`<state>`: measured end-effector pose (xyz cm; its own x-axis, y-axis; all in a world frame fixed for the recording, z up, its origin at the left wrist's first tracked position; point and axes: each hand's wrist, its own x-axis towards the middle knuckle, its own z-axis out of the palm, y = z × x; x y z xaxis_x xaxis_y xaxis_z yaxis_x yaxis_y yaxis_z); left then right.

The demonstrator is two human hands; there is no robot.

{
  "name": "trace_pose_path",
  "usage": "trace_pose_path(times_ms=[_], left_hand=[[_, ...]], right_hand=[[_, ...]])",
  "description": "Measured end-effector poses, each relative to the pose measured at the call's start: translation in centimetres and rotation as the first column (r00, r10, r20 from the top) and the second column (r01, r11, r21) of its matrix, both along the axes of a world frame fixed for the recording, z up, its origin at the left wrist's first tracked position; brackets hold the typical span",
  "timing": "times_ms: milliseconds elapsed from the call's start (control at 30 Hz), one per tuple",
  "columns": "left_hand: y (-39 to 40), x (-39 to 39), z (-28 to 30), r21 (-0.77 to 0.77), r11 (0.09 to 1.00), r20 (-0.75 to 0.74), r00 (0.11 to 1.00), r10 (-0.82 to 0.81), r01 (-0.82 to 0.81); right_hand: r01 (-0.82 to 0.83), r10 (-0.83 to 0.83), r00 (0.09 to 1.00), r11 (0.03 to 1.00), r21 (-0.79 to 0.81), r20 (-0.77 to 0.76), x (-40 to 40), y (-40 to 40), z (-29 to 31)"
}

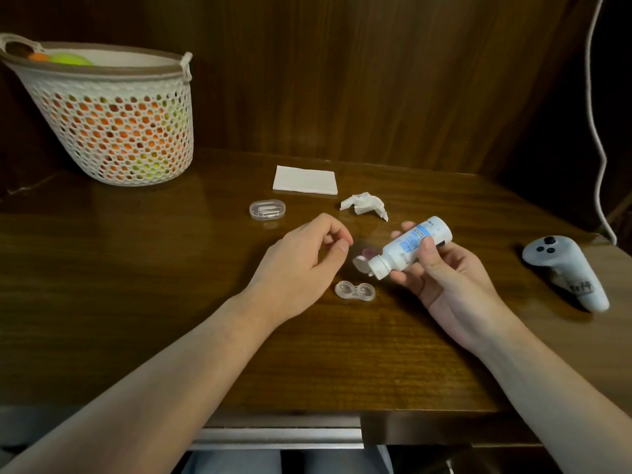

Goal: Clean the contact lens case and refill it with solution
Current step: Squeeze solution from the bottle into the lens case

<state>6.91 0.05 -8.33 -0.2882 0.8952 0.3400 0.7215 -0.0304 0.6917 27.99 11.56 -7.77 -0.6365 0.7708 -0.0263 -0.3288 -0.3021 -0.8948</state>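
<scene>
A clear two-well contact lens case (355, 290) lies open on the dark wooden table (171, 275). My right hand (441, 268) grips a white solution bottle (407, 249) with a blue label, tilted with its neck down to the left and its flip cap (361, 263) open, above and just right of the case. A small purple cap (368, 250) lies behind the bottle's neck. My left hand (304, 265) hovers left of the case with loosely curled fingers, holding nothing.
A crumpled tissue (366, 205) and a folded white tissue (305, 180) lie further back. A small clear box (267, 209) sits left of them. A mesh basket (109, 114) of coloured balls stands far left; a grey controller (567, 271) lies at right.
</scene>
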Motion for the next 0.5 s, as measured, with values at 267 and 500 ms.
trace_pose_path(times_ms=[267, 500], left_hand=[[0.21, -0.31, -0.20, 0.011, 1.000, 0.036, 0.999, 0.019, -0.019], [0.26, -0.38, -0.21, 0.014, 1.000, 0.088, 0.996, 0.007, -0.008]], right_hand=[[0.033, -0.035, 0.998, 0.999, 0.041, 0.050, -0.17, 0.15, -0.30], [0.027, -0.028, 0.999, 0.998, 0.049, 0.031, -0.21, -0.08, -0.32]])
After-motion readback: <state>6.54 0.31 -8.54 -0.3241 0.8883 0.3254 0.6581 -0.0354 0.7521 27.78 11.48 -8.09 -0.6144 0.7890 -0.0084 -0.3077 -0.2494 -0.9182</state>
